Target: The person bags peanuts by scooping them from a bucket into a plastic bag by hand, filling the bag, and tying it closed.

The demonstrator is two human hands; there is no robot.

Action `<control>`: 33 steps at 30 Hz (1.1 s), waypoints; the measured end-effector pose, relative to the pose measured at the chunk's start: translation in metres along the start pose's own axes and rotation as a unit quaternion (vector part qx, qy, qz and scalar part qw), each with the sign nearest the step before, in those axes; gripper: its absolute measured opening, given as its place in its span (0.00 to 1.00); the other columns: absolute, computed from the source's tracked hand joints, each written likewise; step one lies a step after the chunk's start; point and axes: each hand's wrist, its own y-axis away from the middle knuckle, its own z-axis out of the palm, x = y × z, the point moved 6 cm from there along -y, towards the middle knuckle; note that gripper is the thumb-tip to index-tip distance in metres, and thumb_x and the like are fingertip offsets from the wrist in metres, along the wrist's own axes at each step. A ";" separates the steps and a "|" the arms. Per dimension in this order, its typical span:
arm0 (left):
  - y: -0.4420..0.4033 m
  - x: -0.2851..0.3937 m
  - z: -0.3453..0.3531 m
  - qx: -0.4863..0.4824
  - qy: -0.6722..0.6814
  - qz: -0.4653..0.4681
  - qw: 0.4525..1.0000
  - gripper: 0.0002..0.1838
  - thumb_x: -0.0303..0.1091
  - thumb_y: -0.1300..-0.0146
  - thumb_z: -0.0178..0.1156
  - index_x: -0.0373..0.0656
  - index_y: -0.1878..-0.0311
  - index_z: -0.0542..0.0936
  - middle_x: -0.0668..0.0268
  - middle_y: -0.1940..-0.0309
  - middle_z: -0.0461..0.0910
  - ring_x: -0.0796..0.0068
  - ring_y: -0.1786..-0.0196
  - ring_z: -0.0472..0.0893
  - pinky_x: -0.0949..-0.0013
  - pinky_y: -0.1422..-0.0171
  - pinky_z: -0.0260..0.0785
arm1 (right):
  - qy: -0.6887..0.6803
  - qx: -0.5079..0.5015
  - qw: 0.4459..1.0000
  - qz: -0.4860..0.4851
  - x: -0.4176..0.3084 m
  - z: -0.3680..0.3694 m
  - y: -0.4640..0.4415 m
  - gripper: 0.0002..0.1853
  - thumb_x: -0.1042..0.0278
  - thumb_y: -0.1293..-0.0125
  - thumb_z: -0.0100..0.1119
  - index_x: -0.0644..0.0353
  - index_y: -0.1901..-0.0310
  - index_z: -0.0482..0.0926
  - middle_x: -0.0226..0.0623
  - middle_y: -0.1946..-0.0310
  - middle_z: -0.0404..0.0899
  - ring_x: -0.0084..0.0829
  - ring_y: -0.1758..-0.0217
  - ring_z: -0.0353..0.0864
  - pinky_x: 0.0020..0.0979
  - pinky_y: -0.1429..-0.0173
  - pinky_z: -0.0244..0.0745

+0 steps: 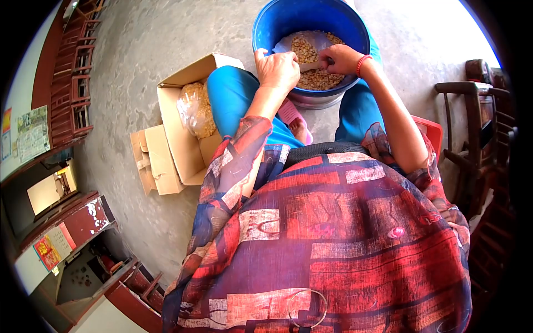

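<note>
A blue bucket [270,25] stands between my knees, holding many small yellow-brown pieces that look like corn kernels [320,81]. A clear plastic bag [284,43] with more of them lies inside it. My left hand [277,71] is closed at the bucket's left side, its thumb near the rim. My right hand [340,59], with a red bracelet [362,65] on the wrist, has its fingers pinched over the bucket. A pale, elongated piece [310,66] spans the gap between both hands; its exact kind is unclear. Most left fingertips are hidden.
On the floor to the left, an open cardboard box [183,161] contains a clear bag of yellow pieces [197,111]. Dark wooden chairs [474,122] stand at the right. Part of a red plastic seat [433,133] shows beside me. Stacked wooden furniture [80,83] lines the far left.
</note>
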 end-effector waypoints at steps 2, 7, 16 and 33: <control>0.000 0.001 -0.001 0.003 -0.001 0.007 1.000 0.10 0.35 0.45 0.54 0.55 0.67 0.85 0.63 0.77 0.83 0.65 0.68 0.82 0.60 0.40 0.56 | 0.014 0.010 1.000 0.019 0.000 -0.003 0.000 0.07 0.68 0.53 0.60 0.57 0.71 0.81 0.42 0.74 0.81 0.42 0.67 0.80 0.38 0.60 0.74; 0.001 0.002 -0.002 0.012 -0.006 0.001 1.000 0.12 0.34 0.44 0.53 0.57 0.60 0.84 0.64 0.77 0.83 0.66 0.68 0.82 0.60 0.40 0.55 | 0.028 0.049 0.998 0.006 0.003 -0.003 0.000 0.07 0.65 0.51 0.61 0.57 0.71 0.80 0.42 0.73 0.81 0.43 0.66 0.80 0.38 0.60 0.74; -0.003 0.001 -0.001 -0.047 0.027 0.006 0.999 0.23 0.28 0.44 0.49 0.59 0.44 0.76 0.66 0.66 0.85 0.64 0.60 0.83 0.58 0.41 0.60 | -0.031 0.027 0.999 -0.013 -0.003 -0.004 -0.001 0.11 0.62 0.49 0.62 0.57 0.65 0.81 0.41 0.70 0.82 0.41 0.62 0.81 0.36 0.55 0.75; 0.006 0.049 0.010 -0.067 0.215 0.089 0.970 0.49 0.21 0.50 0.48 0.63 0.26 0.41 0.54 0.31 0.58 0.46 0.40 0.71 0.53 0.38 0.67 | -0.436 0.065 0.895 -0.073 -0.008 -0.024 0.013 0.33 0.68 0.43 0.60 0.55 0.34 0.61 0.43 0.51 0.77 0.30 0.44 0.75 0.30 0.38 0.67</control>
